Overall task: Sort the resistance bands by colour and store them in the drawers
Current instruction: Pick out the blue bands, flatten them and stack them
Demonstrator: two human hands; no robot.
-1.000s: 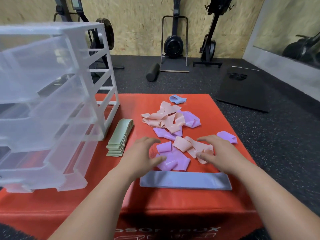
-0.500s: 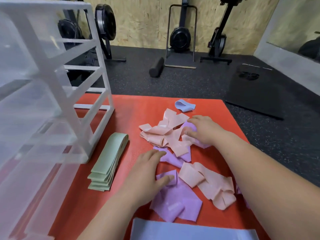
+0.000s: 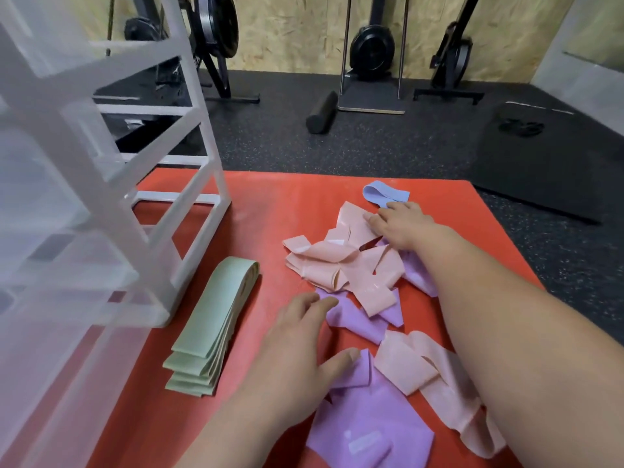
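left hand (image 3: 293, 346): lower centre, fingers apart, resting on purple bands (image 3: 364, 430) | right hand (image 3: 401, 224): centre right, fingers straight, tips at blue band (image 3: 385, 194) | pink bands (image 3: 337, 261): mid-frame on red surface (image 3: 270, 211) | green stack (image 3: 216, 319): beside drawers (image 3: 84, 197), left

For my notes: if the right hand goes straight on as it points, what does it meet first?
Probably the blue resistance band, just beyond the fingertips of the right hand; whether they touch is unclear.
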